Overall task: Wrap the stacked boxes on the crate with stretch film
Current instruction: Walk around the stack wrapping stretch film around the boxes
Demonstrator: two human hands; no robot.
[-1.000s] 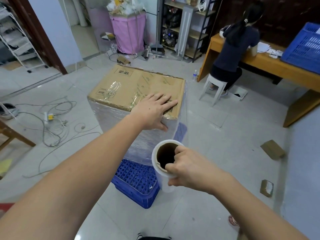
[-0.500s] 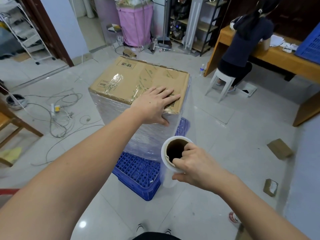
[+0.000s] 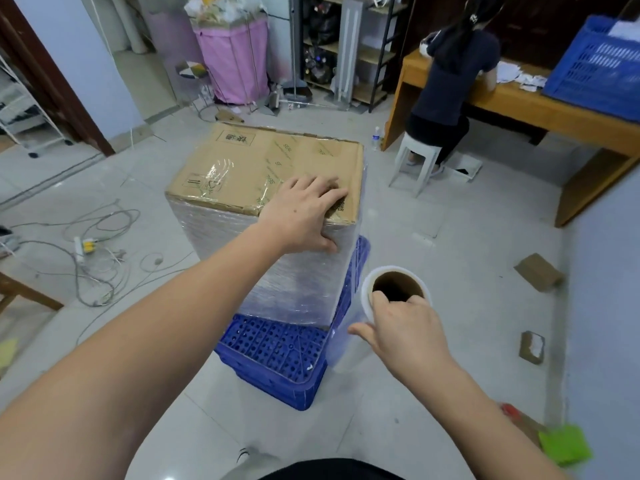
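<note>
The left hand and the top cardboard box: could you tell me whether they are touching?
Touching. The head view shows the left hand lying flat on the top cardboard box at its near corner, fingers spread on the lid and thumb against the film-wrapped side.

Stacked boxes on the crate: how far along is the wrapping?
Done: film covers the sides of the stacked boxes down to the blue crate. In hand: the left hand presses the top corner; the right hand grips the film roll, a sheet running to the stack. Left: the cardboard top is mostly bare; film uncut.
</note>
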